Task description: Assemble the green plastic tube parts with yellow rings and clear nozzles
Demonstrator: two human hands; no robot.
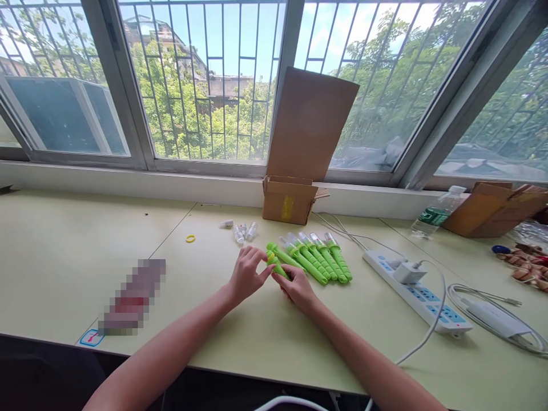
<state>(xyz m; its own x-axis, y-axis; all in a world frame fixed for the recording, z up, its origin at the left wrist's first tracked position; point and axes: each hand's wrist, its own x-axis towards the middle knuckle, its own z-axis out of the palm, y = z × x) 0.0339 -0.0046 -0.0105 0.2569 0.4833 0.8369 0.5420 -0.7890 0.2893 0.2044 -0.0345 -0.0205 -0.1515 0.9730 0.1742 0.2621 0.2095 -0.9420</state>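
Note:
My right hand (297, 287) grips a green plastic stick-like piece (277, 266) low on the pale table (64, 257). My left hand (247, 272) pinches the top end of that same piece with its fingertips. Just right of my hands lies a row of several similar green pieces with clear caps (319, 257), side by side. Another green piece (282, 254) lies beside the held one. A few small clear parts (244, 232) sit further back, with a yellow ring (190, 238) to their left.
An open cardboard box (289, 197) stands against the window sill. A white power strip (417, 291) with a plugged charger and cables lies to the right. A plastic bottle (436, 214), another carton (492, 208) and brown items (524, 262) are at far right. A blurred object (132, 297) lies left.

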